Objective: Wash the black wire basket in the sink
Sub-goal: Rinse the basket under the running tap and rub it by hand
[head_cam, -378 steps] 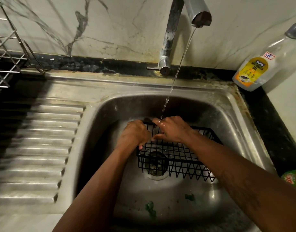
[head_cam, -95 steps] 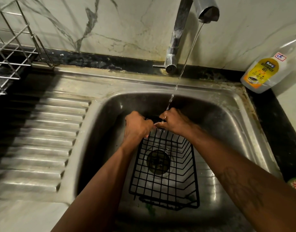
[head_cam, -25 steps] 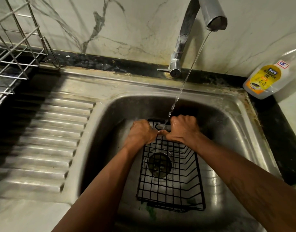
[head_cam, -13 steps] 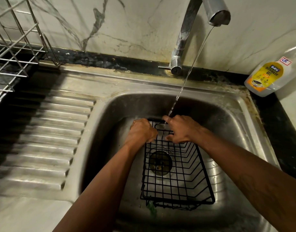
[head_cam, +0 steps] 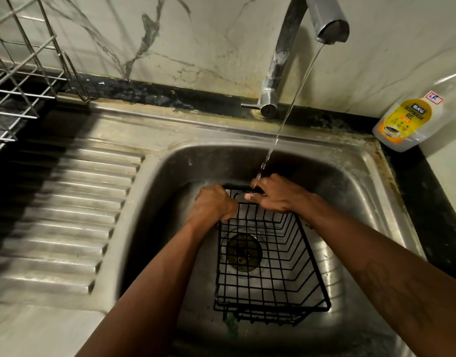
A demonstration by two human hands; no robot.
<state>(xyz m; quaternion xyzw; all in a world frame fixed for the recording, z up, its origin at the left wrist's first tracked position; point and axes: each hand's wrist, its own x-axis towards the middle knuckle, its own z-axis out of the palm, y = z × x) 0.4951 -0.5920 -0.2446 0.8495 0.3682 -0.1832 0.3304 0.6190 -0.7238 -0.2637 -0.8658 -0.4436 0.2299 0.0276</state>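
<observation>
Nearest, two bare forearms reaching forward and down into a stainless steel sink point(head_cam: 154, 191). Between them, low in the basin, the near short end of the black wire basket point(head_cam: 270, 276), seemingly resting on the sink floor beside a small green scrap point(head_cam: 230, 325), too dim to identify. Open side up, mesh bottom lying over the round drain point(head_cam: 243, 249), visible through the wires. Long axis running straight away from the body, near to far.

Farther in, both hands at the far short end. Left hand point(head_cam: 214, 204) wrapped over the far-left corner of the rim, fingers curled round the wire and hidden beneath the knuckles. Right hand point(head_cam: 275, 194) just beyond and to the right, fingers curled over the far rim, thumb pinching the top wire from the near side. Hands close together, left slightly nearer the body. Whole length of the basket thus extending from the grip back toward the person — probably the deciding fact for any next tilt, turn or slide, with only the held far end under the water.

Beyond, a thin stream of water point(head_cam: 286, 119) slanting down onto the right hand. Above it, the chrome tap point(head_cam: 283, 55) on the sink's back ledge. Far right, a dishwash gel bottle point(head_cam: 404, 119) with a yellow label on the black counter point(head_cam: 427, 202); far left, a ribbed drainboard point(head_cam: 67, 207) and a steel wire dish rack point(head_cam: 18, 73) — all against a marble wall point(head_cam: 208, 34).
</observation>
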